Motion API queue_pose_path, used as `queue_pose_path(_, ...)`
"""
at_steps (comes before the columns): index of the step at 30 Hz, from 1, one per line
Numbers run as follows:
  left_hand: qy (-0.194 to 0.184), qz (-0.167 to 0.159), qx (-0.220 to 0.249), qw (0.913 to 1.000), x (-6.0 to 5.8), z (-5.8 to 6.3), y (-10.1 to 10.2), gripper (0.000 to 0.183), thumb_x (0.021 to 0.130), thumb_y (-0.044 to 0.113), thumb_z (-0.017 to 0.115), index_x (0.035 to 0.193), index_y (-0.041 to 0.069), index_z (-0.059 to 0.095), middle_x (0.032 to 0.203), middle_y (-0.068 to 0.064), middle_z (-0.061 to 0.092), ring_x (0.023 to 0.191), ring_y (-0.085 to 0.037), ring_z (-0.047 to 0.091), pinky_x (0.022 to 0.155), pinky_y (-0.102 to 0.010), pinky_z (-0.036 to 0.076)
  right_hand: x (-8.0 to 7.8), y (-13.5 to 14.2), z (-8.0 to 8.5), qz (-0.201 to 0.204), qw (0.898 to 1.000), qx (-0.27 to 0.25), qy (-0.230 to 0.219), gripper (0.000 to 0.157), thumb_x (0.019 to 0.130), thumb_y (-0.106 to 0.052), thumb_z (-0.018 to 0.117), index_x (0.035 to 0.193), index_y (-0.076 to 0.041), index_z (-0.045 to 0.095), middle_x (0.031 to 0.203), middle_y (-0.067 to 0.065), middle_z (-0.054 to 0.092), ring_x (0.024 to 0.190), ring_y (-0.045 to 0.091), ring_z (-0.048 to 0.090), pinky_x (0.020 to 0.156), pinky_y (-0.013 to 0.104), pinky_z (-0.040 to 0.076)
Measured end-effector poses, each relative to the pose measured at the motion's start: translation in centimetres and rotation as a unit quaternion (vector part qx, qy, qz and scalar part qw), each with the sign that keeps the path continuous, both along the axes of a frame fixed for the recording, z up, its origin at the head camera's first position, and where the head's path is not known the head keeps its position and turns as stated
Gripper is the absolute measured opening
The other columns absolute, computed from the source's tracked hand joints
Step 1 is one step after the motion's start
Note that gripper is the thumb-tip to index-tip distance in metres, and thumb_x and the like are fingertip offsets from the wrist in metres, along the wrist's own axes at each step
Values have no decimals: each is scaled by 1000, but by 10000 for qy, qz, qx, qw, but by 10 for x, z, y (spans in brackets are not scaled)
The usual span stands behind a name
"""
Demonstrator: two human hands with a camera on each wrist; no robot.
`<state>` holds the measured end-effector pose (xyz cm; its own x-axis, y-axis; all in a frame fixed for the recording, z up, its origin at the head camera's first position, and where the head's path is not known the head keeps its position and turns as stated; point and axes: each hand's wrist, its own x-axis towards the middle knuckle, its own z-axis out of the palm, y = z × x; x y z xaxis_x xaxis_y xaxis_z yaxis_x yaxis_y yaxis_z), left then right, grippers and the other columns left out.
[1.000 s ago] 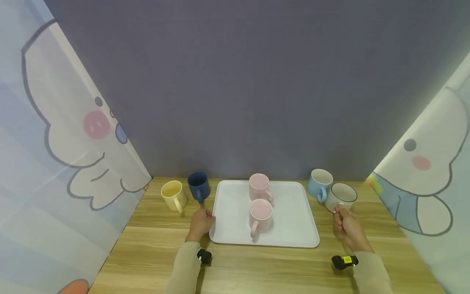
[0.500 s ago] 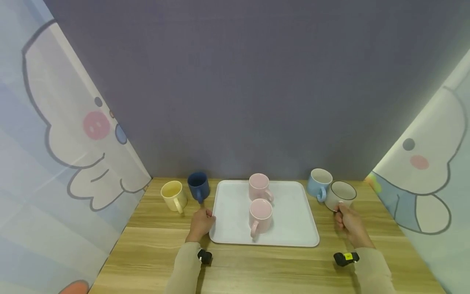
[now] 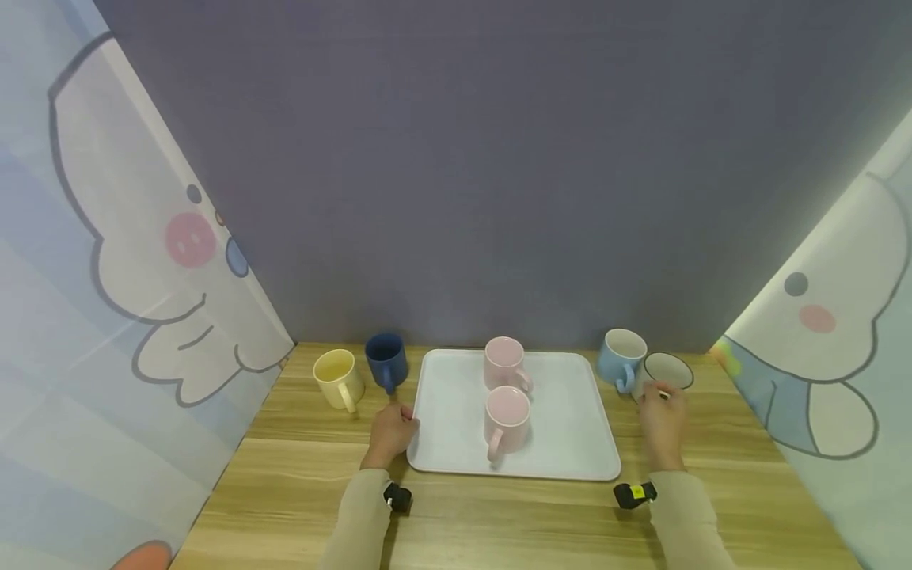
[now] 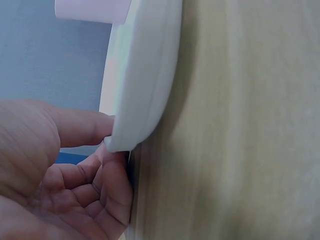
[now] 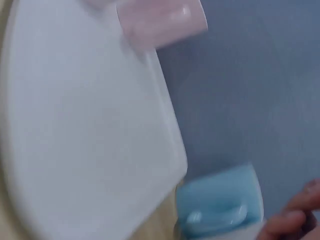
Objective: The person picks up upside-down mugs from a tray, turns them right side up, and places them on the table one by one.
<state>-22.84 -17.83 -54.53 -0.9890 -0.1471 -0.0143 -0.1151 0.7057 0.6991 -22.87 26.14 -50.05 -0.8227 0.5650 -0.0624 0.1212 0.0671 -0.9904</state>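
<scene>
My left hand point(image 3: 390, 434) holds the front left corner of a white tray point(image 3: 563, 419). In the left wrist view the thumb lies over the tray's rim point(image 4: 145, 90) and curled fingers sit beneath it. Two pink mugs, one farther back point(image 3: 503, 362) and one nearer point(image 3: 507, 419), stand upright on the tray. My right hand point(image 3: 663, 423), blurred by motion, is in front of a white mug point(image 3: 670, 369) with a dark rim, hiding part of it. Its fingers overlap the mug's front and are off the handle. Beside it stands a light blue mug point(image 3: 617, 361).
On the left, a yellow mug point(image 3: 338, 378) and a navy blue mug point(image 3: 385, 360) stand on the wooden table point(image 3: 499, 522). A grey panel point(image 3: 456, 198) rises behind the tray, and cartoon-printed sheets point(image 3: 142, 261) hang along both sides.
My right hand has let go of the white mug's handle and shifted left towards the light blue mug. The left hand and tray stay put.
</scene>
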Motion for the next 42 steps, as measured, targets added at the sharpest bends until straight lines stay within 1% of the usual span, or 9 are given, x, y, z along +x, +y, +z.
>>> queue_pose_path(3,-6,-15,16,10000,0,-1,0,9,85,10,68,89,2,67,84,-11,67,76,-25,61,68,-36,49,-10,-19,4,1049,9936,398,-146,28,105,-16,47,125,3,48,65,-9,52,55,3,47,52,19,41)
queue_pose_path(6,12,9,-12,10000,0,-1,0,9,86,10,68,89,2,66,84,-10,66,77,-24,61,69,-36,49,-21,-42,0,2171,9736,584,-385,31,106,-15,48,127,7,48,65,-5,52,54,5,47,52,20,42)
queue_pose_path(8,48,29,-46,10000,-1,-1,0,9,85,9,68,89,2,66,83,-10,66,77,-24,61,69,-36,49,-28,-57,-5,2649,9605,661,-538,30,106,-16,49,126,7,51,68,-4,55,57,5,49,55,21,43)
queue_pose_path(10,97,22,-69,9999,0,-1,0,9,85,9,68,89,2,66,83,-10,66,76,-24,61,69,-37,50,-34,-72,-12,2932,9513,739,-605,29,105,-15,50,124,6,54,73,-2,58,59,7,50,56,22,43)
queue_pose_path(18,77,30,-27,10000,3,-4,3,7,85,9,69,88,2,66,83,-10,67,76,-24,60,68,-37,49,-48,-107,-25,3083,9424,1110,-678,30,105,-23,57,121,2,63,100,10,63,68,12,53,58,23,43)
queue_pose_path(24,106,25,35,9999,1,-5,4,7,85,9,68,87,2,66,82,-10,66,74,-23,60,67,-35,48,-56,-111,-25,3222,9398,995,-559,28,105,-22,58,116,2,68,95,12,67,69,15,56,56,23,41)
queue_pose_path(27,114,44,27,9999,0,-3,3,8,85,9,68,88,2,65,81,-10,66,74,-23,59,66,-35,48,-58,-112,-24,3424,9339,927,-441,28,106,-21,56,113,4,68,94,13,68,68,16,56,54,22,40)
queue_pose_path(37,-20,80,95,9999,1,-2,4,8,86,10,69,88,2,66,79,-8,64,73,-21,58,65,-33,46,-58,-113,-25,3367,9343,952,-684,31,104,-28,59,97,0,67,75,1,58,64,14,51,55,24,40)
queue_pose_path(42,-30,91,91,9999,1,-2,2,9,85,10,69,89,2,66,79,-7,63,73,-21,58,66,-33,46,-57,-113,-27,3419,9339,756,-721,34,105,-33,56,90,-5,63,69,-1,52,61,13,45,53,24,35)
